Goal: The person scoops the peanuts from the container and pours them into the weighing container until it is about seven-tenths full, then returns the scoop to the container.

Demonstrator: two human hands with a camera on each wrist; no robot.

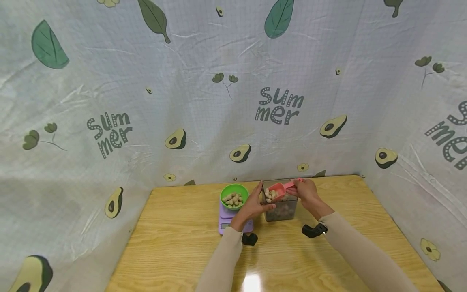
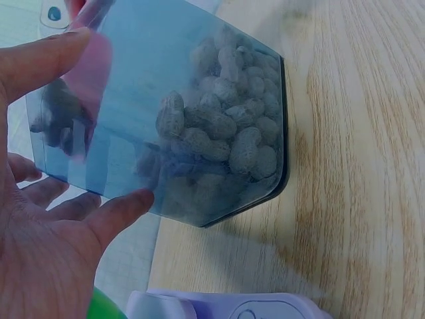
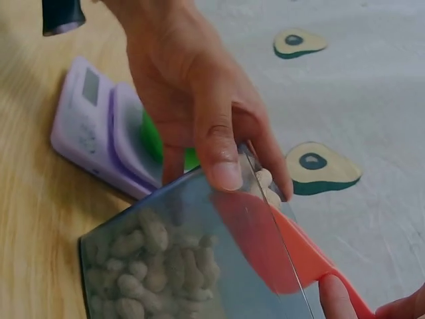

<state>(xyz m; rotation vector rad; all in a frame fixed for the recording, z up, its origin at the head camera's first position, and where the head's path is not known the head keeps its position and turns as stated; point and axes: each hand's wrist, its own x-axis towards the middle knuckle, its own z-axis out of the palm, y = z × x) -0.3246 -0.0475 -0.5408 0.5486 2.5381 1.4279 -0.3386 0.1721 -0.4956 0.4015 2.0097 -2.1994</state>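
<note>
A clear, grey-tinted plastic container (image 1: 280, 211) of unshelled peanuts (image 2: 244, 149) stands on the table. My left hand (image 1: 253, 205) holds it at the left side, with the thumb on the near face and the other fingers spread along the adjoining side. In my right hand (image 1: 305, 190), the handle of a pink scoop (image 1: 279, 190) is gripped. The scoop, loaded with several peanuts (image 1: 270, 194), is tilted inside the container's open top. Through the clear wall in the right wrist view, the scoop (image 3: 262, 249) shows above the peanut heap.
Left of the container, a lilac kitchen scale (image 1: 224, 213) carries a green bowl (image 1: 234, 188) with peanuts (image 1: 232, 199) in it. My left forearm partly covers the scale's display. A printed sheet (image 1: 233, 121) hangs behind the wooden table (image 1: 175, 235).
</note>
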